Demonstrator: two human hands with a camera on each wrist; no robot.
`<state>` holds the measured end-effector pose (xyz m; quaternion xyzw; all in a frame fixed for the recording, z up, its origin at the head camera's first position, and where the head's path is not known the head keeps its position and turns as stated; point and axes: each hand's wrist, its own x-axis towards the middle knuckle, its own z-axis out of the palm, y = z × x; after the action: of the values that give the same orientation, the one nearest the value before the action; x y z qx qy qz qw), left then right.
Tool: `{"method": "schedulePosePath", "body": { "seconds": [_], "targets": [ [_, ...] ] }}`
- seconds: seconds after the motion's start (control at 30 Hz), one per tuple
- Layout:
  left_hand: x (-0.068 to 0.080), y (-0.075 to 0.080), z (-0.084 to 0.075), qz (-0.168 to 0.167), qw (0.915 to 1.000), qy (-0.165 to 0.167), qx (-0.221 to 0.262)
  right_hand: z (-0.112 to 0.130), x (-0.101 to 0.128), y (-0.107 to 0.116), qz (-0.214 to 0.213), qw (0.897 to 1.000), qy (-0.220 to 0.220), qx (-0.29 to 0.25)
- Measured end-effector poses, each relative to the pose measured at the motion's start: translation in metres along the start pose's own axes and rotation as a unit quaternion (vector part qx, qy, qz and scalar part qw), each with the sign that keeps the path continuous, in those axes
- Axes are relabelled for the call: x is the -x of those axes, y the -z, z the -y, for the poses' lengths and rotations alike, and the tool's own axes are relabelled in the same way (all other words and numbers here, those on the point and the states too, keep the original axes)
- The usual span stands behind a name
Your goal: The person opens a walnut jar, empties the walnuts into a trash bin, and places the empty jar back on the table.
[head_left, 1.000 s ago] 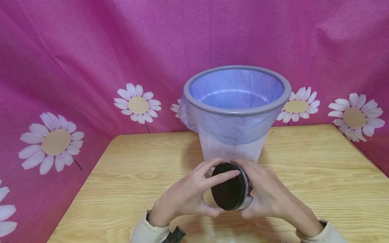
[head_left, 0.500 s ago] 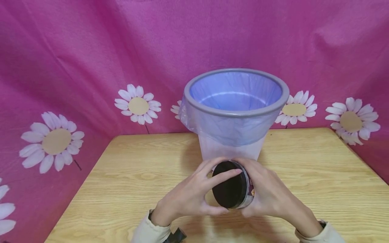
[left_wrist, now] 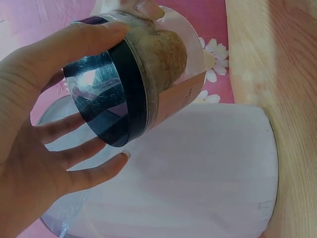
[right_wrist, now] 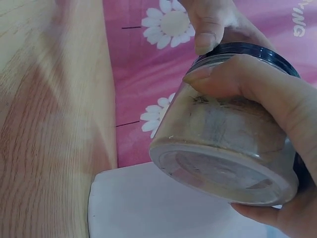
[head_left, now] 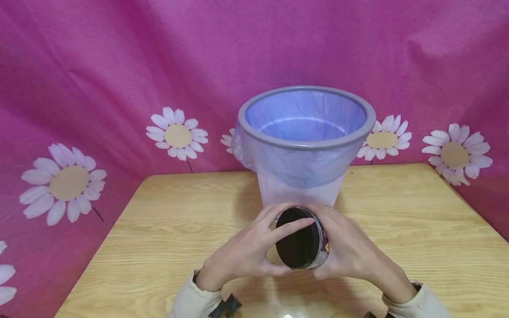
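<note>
Cloth (head_left: pixel 79 88): pink backdrop printed with white daisies, hung behind and to both sides of the table.

Table (head_left: pixel 159 229): light wood grain, bare to the left of the hands.

Left hand (head_left: pixel 244 254): fingers and thumb curled round the lid (head_left: pixel 298 238), index finger laid across its black face, thumb under the lower edge. Grasping the lid, not released. The left wrist view shows the fingers (left_wrist: pixel 74 131) spread over the dark rim (left_wrist: pixel 106 106).

Jar (head_left: pixel 314 240): clear plastic, held on its side in the air just in front of the bin and above the table, lid towards the person. Brownish dry matter (right_wrist: pixel 223 119) shows through the wall; the base (right_wrist: pixel 218 173) points towards the bin.

Bin (head_left: pixel 304 145): white body, grey ring, pale blue liner folded over the rim; stands upright on the table just behind the jar. Nothing can be made out inside it.

Right hand (head_left: pixel 350 251): wrapped round the jar body, fingers curled over the top, thumb below. Grasping the jar.

Sleeves (head_left: pixel 421 302): cream cuffs at both wrists.

Risks, as judged:
- Jar lies sideways; if the lid comes free at this tilt, the contents may spill onto the table and the hands rather than into the bin.
- A smooth plastic wall may turn in the right palm, so the lid does not loosen.
- A sudden release may knock the jar against the bin and tip it, the bin looking light.
</note>
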<state>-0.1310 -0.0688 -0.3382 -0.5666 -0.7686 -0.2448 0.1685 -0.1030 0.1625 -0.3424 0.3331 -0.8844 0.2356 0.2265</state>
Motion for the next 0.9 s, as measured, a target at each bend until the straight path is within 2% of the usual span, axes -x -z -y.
{"method": "schedulePosePath", "body": {
  "seconds": [0.27,0.53,0.6,0.7,0.8,0.9],
  "targets": [
    [0.0028,0.0015,0.0008,-0.011,0.9999,-0.005,0.001,-0.0001,-0.0005,-0.0023,0.006,1.0,0.015,0.004],
    [0.0038,-0.0018,0.0002,-0.031,0.9989,0.029,0.019,-0.0012,0.0005,-0.0032,0.007,1.0,0.015,0.008],
    [0.0032,-0.0024,0.0001,-0.027,0.9989,0.032,0.02,-0.0011,0.0011,-0.0034,0.011,1.0,0.011,0.011],
    [0.0013,-0.0026,-0.0005,-0.004,0.9999,0.013,0.009,-0.0011,0.0015,-0.0026,0.013,1.0,0.008,0.011],
    [-0.0014,-0.0017,-0.0014,0.014,0.9997,-0.022,0.003,-0.0017,0.0014,-0.001,0.012,1.0,0.006,0.002],
    [-0.0027,-0.0007,-0.0011,0.012,0.9989,-0.044,0.009,-0.0023,0.0014,0.0003,0.014,1.0,0.005,-0.004]
  ]
}}
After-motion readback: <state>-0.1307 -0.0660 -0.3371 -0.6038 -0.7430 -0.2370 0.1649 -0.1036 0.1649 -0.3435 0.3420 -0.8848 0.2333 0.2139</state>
